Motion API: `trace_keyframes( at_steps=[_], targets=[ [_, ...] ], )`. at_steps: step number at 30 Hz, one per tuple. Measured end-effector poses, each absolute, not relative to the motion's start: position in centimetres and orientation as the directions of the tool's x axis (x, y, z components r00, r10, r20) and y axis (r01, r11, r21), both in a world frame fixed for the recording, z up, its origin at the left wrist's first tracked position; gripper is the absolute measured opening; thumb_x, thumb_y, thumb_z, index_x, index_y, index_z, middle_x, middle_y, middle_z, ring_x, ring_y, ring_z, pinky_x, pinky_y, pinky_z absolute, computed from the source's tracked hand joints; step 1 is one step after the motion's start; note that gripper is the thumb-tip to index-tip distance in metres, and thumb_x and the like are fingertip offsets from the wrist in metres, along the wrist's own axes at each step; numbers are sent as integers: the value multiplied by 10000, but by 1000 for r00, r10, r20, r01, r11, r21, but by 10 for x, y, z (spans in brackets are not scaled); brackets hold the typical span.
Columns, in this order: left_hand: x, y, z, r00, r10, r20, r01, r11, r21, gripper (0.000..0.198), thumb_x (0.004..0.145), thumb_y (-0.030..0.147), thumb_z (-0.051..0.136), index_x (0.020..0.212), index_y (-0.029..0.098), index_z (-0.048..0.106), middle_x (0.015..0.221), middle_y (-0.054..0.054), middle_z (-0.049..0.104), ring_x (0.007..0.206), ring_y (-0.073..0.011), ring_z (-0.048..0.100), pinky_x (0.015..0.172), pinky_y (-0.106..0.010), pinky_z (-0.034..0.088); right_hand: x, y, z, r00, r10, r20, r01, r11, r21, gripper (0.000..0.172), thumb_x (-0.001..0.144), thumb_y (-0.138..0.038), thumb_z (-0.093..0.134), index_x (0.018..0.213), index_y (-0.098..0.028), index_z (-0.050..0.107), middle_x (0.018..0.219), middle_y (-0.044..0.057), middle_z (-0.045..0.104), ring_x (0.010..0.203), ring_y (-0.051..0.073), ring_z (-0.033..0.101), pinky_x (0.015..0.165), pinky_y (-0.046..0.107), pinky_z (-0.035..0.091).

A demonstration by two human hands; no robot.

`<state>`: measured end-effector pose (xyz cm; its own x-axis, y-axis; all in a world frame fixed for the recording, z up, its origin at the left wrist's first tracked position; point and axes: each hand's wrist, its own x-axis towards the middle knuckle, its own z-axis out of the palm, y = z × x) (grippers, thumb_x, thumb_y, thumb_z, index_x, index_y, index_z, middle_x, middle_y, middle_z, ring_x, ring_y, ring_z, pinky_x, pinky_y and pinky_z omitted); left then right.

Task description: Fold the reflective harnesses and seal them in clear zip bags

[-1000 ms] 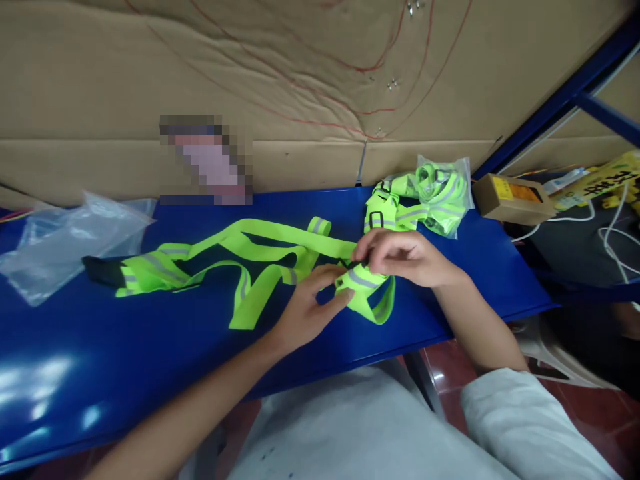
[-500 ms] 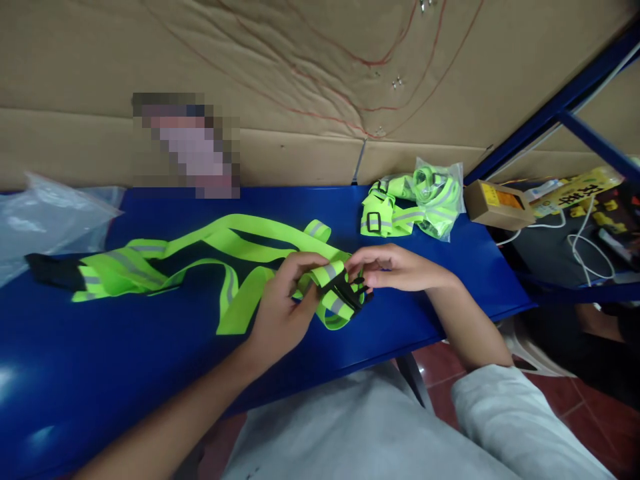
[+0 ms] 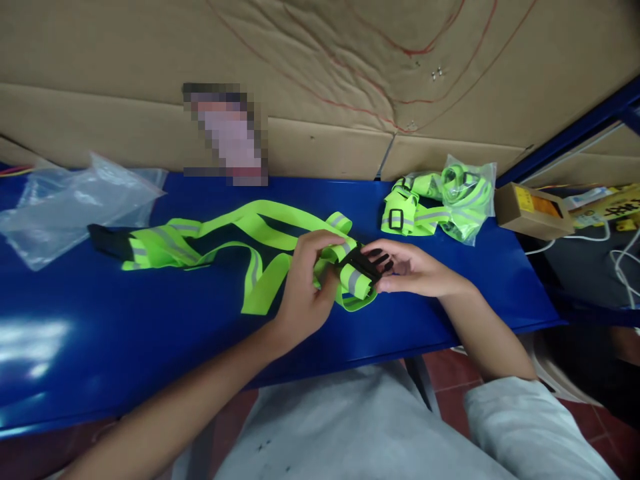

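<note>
A neon green reflective strap with grey stripes stretches across the blue table, its black end piece lying at the left. My left hand is closed on the strap's right end, thumb and fingers pinching the webbing beside a black plastic buckle. My right hand grips that buckle from the right, fingertips around its prongs. A short loop of webbing hangs below the buckle. Some fingertips of both hands are hidden behind the strap and buckle.
More green straps, partly in a clear bag, lie at the back right. Beyond them stands a small cardboard box. Clear plastic bags lie at the back left. A cardboard wall rises behind the blue table.
The view has swung left, so everything sits further right in the picture. The buckle has turned a little between my hands, and the webbing through it now shows a broader striped face.
</note>
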<state>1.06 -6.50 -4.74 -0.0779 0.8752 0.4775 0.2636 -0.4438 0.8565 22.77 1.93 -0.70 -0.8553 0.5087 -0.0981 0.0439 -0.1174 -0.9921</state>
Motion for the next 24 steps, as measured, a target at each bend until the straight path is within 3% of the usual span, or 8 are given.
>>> trace_keyframes(
  at_steps=[4, 8, 12, 17, 20, 24],
  targets=[
    [11, -67, -46, -50, 858, 512, 318, -472, 822, 467, 904, 49, 554, 1305, 288, 535, 1301, -78, 557, 1232, -236, 566, 1052, -436, 525, 230, 21, -4, -881, 459, -115, 26, -194, -981, 492, 905, -373, 803, 1305, -170, 602, 838, 9, 699, 685, 112, 673, 582, 197, 534],
    [11, -67, -43, -44, 859, 510, 343, -467, 815, 459, 914, 49, 508, 1309, 279, 547, 1296, -81, 557, 1227, -229, 562, 1004, -410, 544, 228, 20, 0, -762, 625, -168, 103, -139, -985, 349, 844, -321, 841, 1115, -178, 676, 810, -6, 657, 644, 88, 599, 558, 184, 493],
    [11, -66, -43, -62, 886, 459, 297, -423, 856, 440, 924, 78, 531, 1316, 278, 546, 1260, -77, 550, 1030, -181, 595, 829, -326, 561, 230, 23, 2, -612, 777, -147, 94, -113, -989, 278, 779, -241, 787, 1040, -191, 703, 841, -10, 632, 602, 72, 517, 531, 190, 434],
    [12, -66, -46, -10, 929, 371, 192, -362, 912, 443, 929, 83, 565, 1326, 276, 540, 1181, -54, 608, 934, -152, 622, 792, -306, 544, 237, 32, 2, -515, 844, -154, 11, -172, -985, 282, 692, -251, 739, 965, -202, 688, 844, -9, 598, 627, 91, 503, 545, 211, 424],
    [14, -68, -48, 60, 930, 363, 248, -366, 897, 501, 925, 134, 638, 1390, 275, 517, 1293, -77, 611, 1070, -187, 626, 844, -320, 552, 241, 34, 1, -578, 805, -136, -66, -212, -975, 320, 626, -330, 806, 864, -193, 643, 829, 16, 593, 697, 133, 545, 611, 250, 470],
    [13, -68, -44, 149, 913, 379, 341, -407, 847, 582, 932, 182, 681, 1465, 295, 478, 1422, -94, 571, 1213, -228, 609, 928, -361, 580, 244, 32, 1, -613, 783, -101, -109, -211, -971, 503, 637, -595, 863, 751, -211, 558, 699, 5, 513, 658, 161, 545, 622, 301, 510]
  ],
)
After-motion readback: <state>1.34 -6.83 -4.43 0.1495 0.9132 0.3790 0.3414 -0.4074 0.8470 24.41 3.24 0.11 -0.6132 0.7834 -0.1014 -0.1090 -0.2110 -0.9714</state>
